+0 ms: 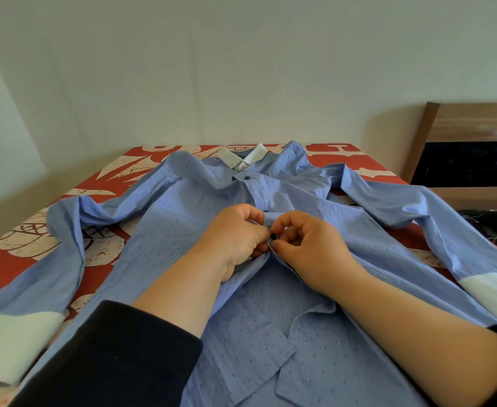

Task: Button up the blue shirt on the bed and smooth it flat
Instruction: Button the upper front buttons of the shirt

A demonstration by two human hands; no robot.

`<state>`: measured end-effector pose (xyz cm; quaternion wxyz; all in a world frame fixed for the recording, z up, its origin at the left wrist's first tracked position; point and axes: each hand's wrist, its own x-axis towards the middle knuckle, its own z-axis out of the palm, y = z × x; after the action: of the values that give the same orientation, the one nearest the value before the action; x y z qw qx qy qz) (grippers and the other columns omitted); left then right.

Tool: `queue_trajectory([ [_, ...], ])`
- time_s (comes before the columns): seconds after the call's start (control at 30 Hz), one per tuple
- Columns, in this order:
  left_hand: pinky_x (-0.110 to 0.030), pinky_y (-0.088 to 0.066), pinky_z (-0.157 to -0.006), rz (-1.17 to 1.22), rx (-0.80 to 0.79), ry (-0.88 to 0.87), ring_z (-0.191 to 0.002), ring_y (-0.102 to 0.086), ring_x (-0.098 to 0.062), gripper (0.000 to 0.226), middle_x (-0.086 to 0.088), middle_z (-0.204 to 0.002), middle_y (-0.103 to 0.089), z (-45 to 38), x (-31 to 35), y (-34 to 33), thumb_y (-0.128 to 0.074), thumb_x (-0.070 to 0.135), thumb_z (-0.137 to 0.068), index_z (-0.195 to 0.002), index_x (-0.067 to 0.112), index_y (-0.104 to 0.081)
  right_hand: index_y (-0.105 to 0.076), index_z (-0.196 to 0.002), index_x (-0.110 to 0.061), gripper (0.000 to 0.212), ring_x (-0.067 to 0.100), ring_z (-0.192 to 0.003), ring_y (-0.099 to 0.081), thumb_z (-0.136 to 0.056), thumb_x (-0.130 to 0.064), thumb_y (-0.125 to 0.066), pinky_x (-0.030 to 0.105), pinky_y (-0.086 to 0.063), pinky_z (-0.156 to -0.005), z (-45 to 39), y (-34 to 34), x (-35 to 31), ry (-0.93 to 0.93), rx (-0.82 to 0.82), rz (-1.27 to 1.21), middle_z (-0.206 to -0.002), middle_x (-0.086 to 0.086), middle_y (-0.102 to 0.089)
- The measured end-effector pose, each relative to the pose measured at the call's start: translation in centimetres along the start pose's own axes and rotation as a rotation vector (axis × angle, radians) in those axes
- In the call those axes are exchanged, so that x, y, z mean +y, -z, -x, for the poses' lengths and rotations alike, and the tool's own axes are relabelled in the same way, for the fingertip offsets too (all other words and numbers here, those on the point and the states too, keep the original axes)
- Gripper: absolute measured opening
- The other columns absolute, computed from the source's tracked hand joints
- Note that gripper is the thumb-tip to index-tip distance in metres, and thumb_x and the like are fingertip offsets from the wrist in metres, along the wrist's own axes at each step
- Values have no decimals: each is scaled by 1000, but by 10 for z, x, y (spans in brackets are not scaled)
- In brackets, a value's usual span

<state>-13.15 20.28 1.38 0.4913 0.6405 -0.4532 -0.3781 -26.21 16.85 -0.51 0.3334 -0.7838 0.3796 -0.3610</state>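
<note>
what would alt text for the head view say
Two bare hands, left hand and right hand, pinch a dark button at the chest of a blue shirt lying face up on a red and cream patterned bedspread. The placket below is open, the sleeves are spread, and a button near the collar is fastened.

Shirt (pixel 182 230) spread on the bed (pixel 12 259), collar at twelve o'clock.
Both hands (pixel 238 239) (pixel 309 245) meet at its centre; sleeves trail to nine and three; headboard (pixel 447 124) at two.
</note>
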Motion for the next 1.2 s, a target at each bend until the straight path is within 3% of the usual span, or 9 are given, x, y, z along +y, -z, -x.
queue_trajectory([
  [0.2,-18,-45,-45,-35,9,-37,-52,-54,-11,24,-4,-65,-56,-1,-1,1,-57,-2,-80,-79,21,-52,-60,-72,-28,14,0,-45,-47,-77,-17,-67,7,-37,-42,-1,0,1,-10,23,-23,-57,-7,-55],
  [0.33,-17,-44,-44,-30,-4,-61,-52,-53,-11,24,-3,-64,-55,-1,-1,2,-59,-1,-82,-81,22,-51,-60,-69,-28,15,0,-41,-46,-79,-18,-65,7,-37,-40,-3,2,2,-47,43,-21,-58,-6,-61],
  [0.5,-18,-45,-48,-43,-13,-87,-51,-53,-9,22,-2,-64,-55,-1,-2,3,-59,1,-83,-83,22,-51,-62,-68,-27,20,-5,-34,-47,-81,-12,-62,6,-37,-39,-4,5,3,-108,6,-130,-44,-14,-60],
  [0.7,-17,-45,-48,-76,7,-104,-48,-53,-5,22,0,-64,-57,-5,-6,3,-60,4,-83,-84,24,-52,-60,-74,-29,18,-3,-43,-51,-83,-13,-60,9,-43,-47,-5,3,5,-72,-11,-82,-59,-9,-64],
  [0.8,-12,-40,-45,-257,88,-202,-49,-50,-5,25,4,-61,-55,-8,-10,7,-57,6,-83,-82,30,-50,-57,-76,-33,24,7,-55,-56,-82,-11,-58,20,-48,-58,-6,4,6,-61,2,-56,-68,-7,-66],
  [0.9,-23,-41,-55,-392,142,-255,-57,-48,-10,25,4,-62,-55,-13,-15,16,-55,7,-83,-83,31,-48,-54,-75,-37,26,0,-50,-51,-83,-12,-58,9,-42,-54,-7,7,7,-1,40,3,-66,-10,-62],
  [1.07,-28,-41,-56,-534,137,-251,-63,-54,-14,19,-2,-70,-63,-16,-19,18,-55,10,-83,-89,27,-50,-55,-74,-36,25,-9,-54,-52,-82,-13,-59,1,-40,-54,-5,5,8,48,18,80,-65,-14,-59],
  [1.2,-33,-43,-65,-614,97,-236,-79,-58,-22,15,-5,-81,-64,-12,-19,18,-56,11,-81,-86,24,-51,-63,-84,-27,13,-1,-61,-54,-81,-15,-59,1,-41,-58,-2,6,6,24,-50,158,-69,-15,-60],
])
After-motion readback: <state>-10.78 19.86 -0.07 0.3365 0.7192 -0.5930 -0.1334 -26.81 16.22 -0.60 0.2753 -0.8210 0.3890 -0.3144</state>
